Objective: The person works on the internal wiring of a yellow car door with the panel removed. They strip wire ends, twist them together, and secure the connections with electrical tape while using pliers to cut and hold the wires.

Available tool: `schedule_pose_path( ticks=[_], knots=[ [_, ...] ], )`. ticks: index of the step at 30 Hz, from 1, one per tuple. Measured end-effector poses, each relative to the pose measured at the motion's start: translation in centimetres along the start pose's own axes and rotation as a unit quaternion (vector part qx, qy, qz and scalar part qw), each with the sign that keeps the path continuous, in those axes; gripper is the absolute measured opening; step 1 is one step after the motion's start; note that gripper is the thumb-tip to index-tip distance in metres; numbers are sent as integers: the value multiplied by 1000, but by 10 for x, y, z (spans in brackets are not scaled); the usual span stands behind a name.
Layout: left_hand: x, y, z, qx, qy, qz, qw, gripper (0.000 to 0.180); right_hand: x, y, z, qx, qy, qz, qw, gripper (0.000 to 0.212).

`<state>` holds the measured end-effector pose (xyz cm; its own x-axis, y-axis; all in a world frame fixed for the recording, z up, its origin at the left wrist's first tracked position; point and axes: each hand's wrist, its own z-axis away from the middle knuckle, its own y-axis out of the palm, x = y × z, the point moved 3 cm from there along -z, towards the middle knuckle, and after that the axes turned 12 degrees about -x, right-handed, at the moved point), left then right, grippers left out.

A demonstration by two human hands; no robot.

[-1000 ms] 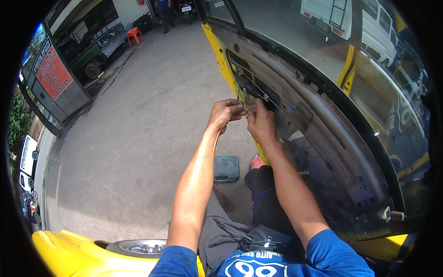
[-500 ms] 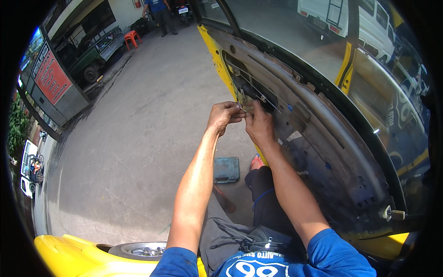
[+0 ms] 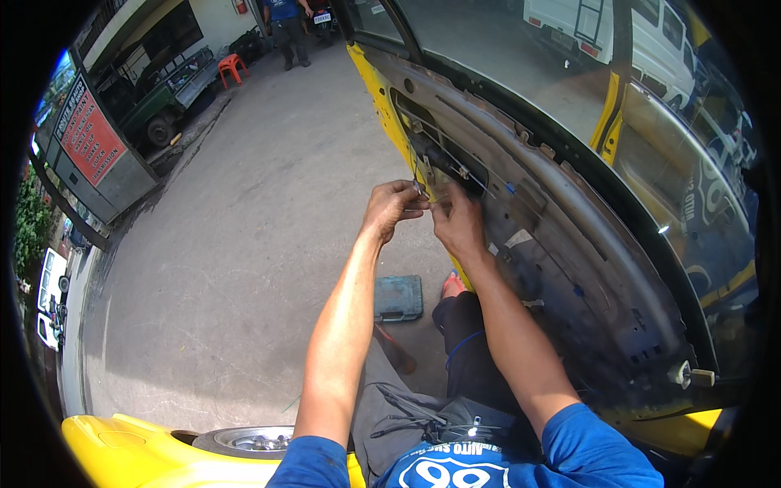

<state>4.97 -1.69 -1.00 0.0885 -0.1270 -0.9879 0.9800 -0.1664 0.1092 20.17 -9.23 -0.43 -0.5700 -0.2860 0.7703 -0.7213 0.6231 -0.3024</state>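
Both my hands meet at the yellow edge of an open car door (image 3: pixel 561 220), whose trim is off and whose dark inner metal is bare. My left hand (image 3: pixel 392 211) is closed in a pinch around a small, thin, dark piece, too small to name. Close beside it, my right hand (image 3: pixel 460 224) has its fingers bent together at the door's edge, and what they grip is hidden. Just above the fingers is the door's cutout, with thin metal rods (image 3: pixel 443 142) and latch parts inside.
A teal tool case (image 3: pixel 399 298) lies on the concrete by my foot. Below left are a yellow fender (image 3: pixel 122 447) and a wheel (image 3: pixel 252 439). Farther off are a red stool (image 3: pixel 233 69), a green truck (image 3: pixel 154 102), and a standing person (image 3: pixel 285 28). A white van is seen through the door window.
My hands stay at the door edge, with only slight finger shifts; the thin dark piece now shows above my left fingertips. Street traffic at the far left has moved.
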Motion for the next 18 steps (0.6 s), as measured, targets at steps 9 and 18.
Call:
schedule_pose_path(
  ticks=[9,18],
  knots=[
    [1,-1,0,0,-13,6,1000,25,6,1,3,-16,7,52,998,12],
    [2,2,2,-11,-19,13,1000,25,-1,3,2,-12,14,35,999,12]
  ],
)
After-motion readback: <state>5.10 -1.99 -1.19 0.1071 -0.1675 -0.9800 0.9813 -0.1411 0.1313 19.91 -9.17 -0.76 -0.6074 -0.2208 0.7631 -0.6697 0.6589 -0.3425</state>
